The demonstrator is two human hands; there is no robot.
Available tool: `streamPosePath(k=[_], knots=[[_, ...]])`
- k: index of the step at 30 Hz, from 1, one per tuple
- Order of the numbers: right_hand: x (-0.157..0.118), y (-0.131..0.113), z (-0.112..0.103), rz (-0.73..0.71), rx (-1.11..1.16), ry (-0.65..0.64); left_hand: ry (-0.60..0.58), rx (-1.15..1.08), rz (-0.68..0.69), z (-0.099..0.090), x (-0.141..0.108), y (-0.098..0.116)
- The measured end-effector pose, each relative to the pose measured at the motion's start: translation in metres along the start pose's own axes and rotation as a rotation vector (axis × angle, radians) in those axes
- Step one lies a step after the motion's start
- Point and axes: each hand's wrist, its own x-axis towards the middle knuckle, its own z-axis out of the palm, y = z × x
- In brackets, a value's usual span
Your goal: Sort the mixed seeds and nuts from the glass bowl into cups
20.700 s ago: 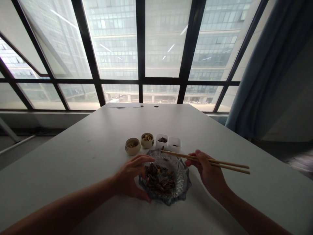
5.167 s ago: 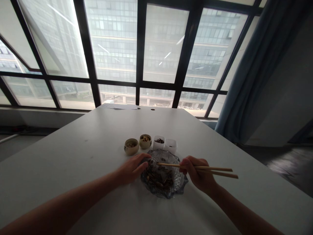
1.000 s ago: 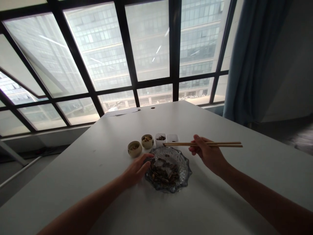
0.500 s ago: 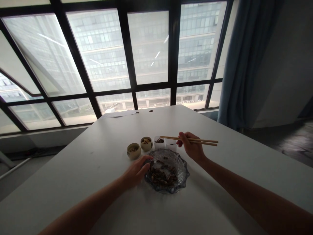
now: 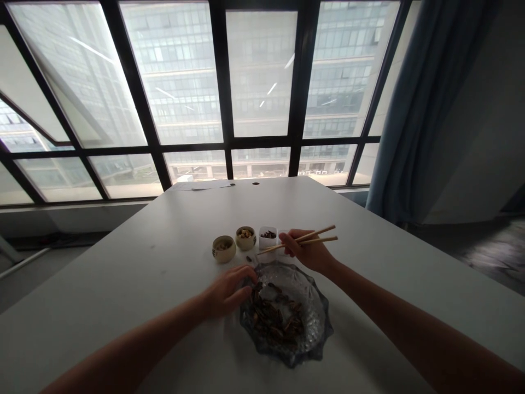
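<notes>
My left hand [image 5: 230, 289] is closed at the left rim of a scalloped clear glass bowl [image 5: 318, 323], its fingers curled over the edge. Dark, elongated pieces [image 5: 279, 317] lie in the bowl; they look like seeds or husks. In my right hand [image 5: 305, 250] is a pair of wooden chopsticks [image 5: 318, 239], above the bowl's far rim with their tips pointing left. Near those tips, a small dark piece [image 5: 249, 258] lies on the table. Just beyond stands a white square container [image 5: 268, 244] of dark pieces, partly beside my right fingers.
Two small cream round cups stand left of the white container: one cup [image 5: 241, 246] holds yellowish-brown pieces, the other cup [image 5: 223, 257] has contents too dim to name. Papers [image 5: 200, 186] lie at the white table's [image 5: 184, 219] far edge, before the windows. A blue curtain [image 5: 406, 137] hangs at right.
The glass bowl has come nearer to me, with my left hand still on its rim. My right hand moved left and down, and the chopstick tips dropped from the white containers toward the table.
</notes>
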Motion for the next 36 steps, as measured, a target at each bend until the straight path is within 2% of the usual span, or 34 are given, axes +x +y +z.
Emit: streamPosePath(k=[4,8,12,19,24,28,32,36], knots=[[0.004,0.006,0.016,0.050,0.045,-0.057,-0.013,0.007,-0.005,-0.001,0.000,0.000],[0.006,0.006,0.025,-0.007,-0.019,-0.108,-0.008,0.023,-0.004,-0.002,0.000,0.002],[0.006,0.000,0.027,-0.078,-0.099,-0.148,-0.004,0.031,0.007,-0.003,0.000,0.003],[0.011,-0.005,0.031,-0.093,-0.125,-0.163,0.008,0.029,0.020,-0.002,-0.001,0.001],[0.009,-0.013,0.026,-0.207,-0.219,-0.198,0.024,0.040,0.033,-0.001,-0.001,0.000],[0.003,-0.017,0.008,-0.184,-0.184,-0.114,0.020,0.010,0.009,-0.002,-0.002,-0.001],[0.005,-0.015,-0.014,-0.106,-0.185,0.125,0.020,-0.057,-0.035,-0.001,-0.002,-0.008],[0.000,-0.011,-0.027,-0.088,-0.204,0.184,0.057,-0.247,-0.126,0.000,-0.001,-0.021]])
